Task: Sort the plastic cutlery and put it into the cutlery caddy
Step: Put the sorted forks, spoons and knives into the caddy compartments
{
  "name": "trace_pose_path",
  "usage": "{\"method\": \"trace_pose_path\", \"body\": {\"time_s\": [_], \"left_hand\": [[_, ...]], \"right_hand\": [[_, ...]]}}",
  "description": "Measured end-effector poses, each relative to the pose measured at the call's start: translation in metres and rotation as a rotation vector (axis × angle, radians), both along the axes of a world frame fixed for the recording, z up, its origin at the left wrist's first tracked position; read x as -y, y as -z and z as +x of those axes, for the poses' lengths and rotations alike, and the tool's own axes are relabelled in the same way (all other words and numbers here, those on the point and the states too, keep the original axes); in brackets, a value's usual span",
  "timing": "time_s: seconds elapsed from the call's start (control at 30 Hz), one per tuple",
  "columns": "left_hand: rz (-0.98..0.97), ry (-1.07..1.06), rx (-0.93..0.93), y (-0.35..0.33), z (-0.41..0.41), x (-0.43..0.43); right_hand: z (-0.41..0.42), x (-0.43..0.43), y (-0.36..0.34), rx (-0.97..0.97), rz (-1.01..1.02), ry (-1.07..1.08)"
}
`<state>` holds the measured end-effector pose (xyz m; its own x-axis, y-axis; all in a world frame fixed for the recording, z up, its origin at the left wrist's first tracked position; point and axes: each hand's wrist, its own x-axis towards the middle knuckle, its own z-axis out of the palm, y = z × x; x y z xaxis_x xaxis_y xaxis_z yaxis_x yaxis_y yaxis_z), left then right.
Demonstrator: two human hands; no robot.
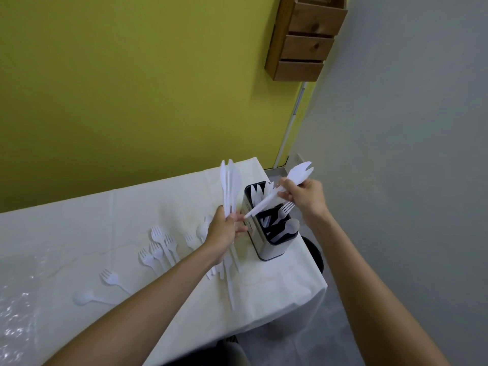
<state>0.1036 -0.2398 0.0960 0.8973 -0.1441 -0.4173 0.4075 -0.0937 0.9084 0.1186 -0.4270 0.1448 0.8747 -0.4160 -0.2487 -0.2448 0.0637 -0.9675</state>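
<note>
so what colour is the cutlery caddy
Silver metal outside, black inside; the cutlery caddy shows best in the head view.

Evenly and softly lit, with only faint shadows. Bright glints on the plastic sheet (15,320) at lower left. Strongly bowed toward the edges by wide-angle distortion; slightly soft throughout.

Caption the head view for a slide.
Left hand grips a cutlery bundle, right hand holds one forked piece over the metal caddy; loose forks lie on the table.

Two bare arms (158,299) reaching up from the bottom edge, left hand (221,231) mid-frame, fingers curled round a cutlery bunch (230,186), right hand (306,198) just right of it, pinching a fork (266,201)
</note>
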Motion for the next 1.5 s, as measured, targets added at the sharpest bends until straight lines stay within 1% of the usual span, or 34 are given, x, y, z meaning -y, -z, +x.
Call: {"method": "trace_pose_path", "body": {"time_s": [0.07,0.13,0.2,0.3,0.37,0.5,0.63,0.7,0.77,0.9,1.03,1.17,1.23,1.33,1.5], "left_hand": [[0.072,-0.030,-0.009,0.007,0.002,-0.008],[0.093,-0.020,-0.016,0.014,0.003,-0.015],[0.044,0.002,-0.026,0.015,0.002,-0.017],[-0.006,0.071,-0.010,0.012,0.001,-0.016],[-0.023,0.093,-0.020,0.010,0.002,-0.016],[-0.054,0.103,-0.020,0.009,0.004,-0.020],[0.046,0.148,0.046,0.014,0.002,-0.023],[0.070,0.135,0.082,0.015,0.000,-0.024],[0.050,0.113,0.114,0.015,-0.001,-0.024],[0.009,0.106,0.136,0.015,-0.001,-0.023],[0.011,0.098,0.134,0.017,-0.001,-0.026],[0.008,0.096,0.134,0.018,-0.002,-0.026],[0.019,0.096,0.136,0.018,-0.001,-0.027],[0.015,0.081,0.135,0.019,0.000,-0.029],[0.016,0.073,0.134,0.019,-0.002,-0.030]], "right_hand": [[0.006,0.011,0.001,-0.033,-0.135,0.152],[0.009,0.013,0.003,-0.056,-0.346,0.226],[0.010,0.005,0.009,-0.042,-0.501,0.180],[0.012,-0.010,0.017,-0.040,-0.645,0.016],[0.015,-0.015,0.021,-0.064,-0.712,-0.055],[0.021,-0.017,0.018,-0.102,-0.750,-0.084],[0.019,-0.019,0.018,-0.083,-0.785,-0.038],[0.019,-0.022,0.019,-0.108,-0.849,-0.110],[0.024,-0.025,0.014,-0.155,-0.898,-0.184],[0.039,-0.015,0.001,-0.173,-0.816,-0.156],[0.035,-0.012,0.006,-0.207,-0.853,-0.262],[0.036,-0.011,0.008,-0.216,-0.866,-0.295],[0.039,-0.008,0.002,-0.198,-0.851,-0.304],[0.042,-0.001,-0.009,-0.113,-0.826,-0.227],[0.042,0.007,-0.019,-0.082,-0.843,-0.312]]}}
